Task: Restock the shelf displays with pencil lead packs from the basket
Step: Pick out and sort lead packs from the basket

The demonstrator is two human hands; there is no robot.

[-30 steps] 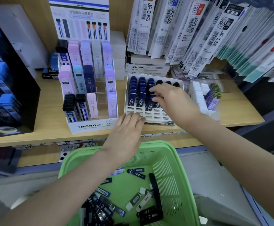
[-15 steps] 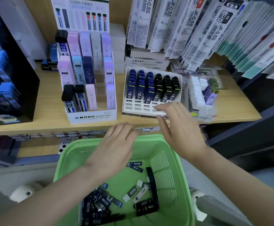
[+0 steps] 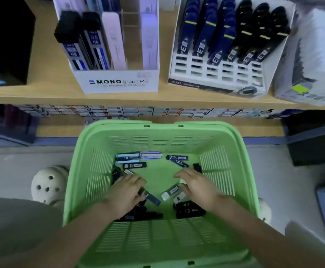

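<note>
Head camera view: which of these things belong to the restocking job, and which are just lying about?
Job: green plastic basket; loose pencil lead packs in it; white MONO display box; white slotted display tray; left hand, right hand, both among the packs.
Lying about: cream perforated shoe on the floor; black box at shelf's left.

Green slotted basket (image 3: 163, 125) sat upright. Loose lead packs (image 3: 177, 160), dark, blue and white, lay flat, scattered on basket floor. Beyond basket's far rim stood MONO display (image 3: 117, 82), part-filled, and white slotted display (image 3: 215, 74), front rows empty.
</note>
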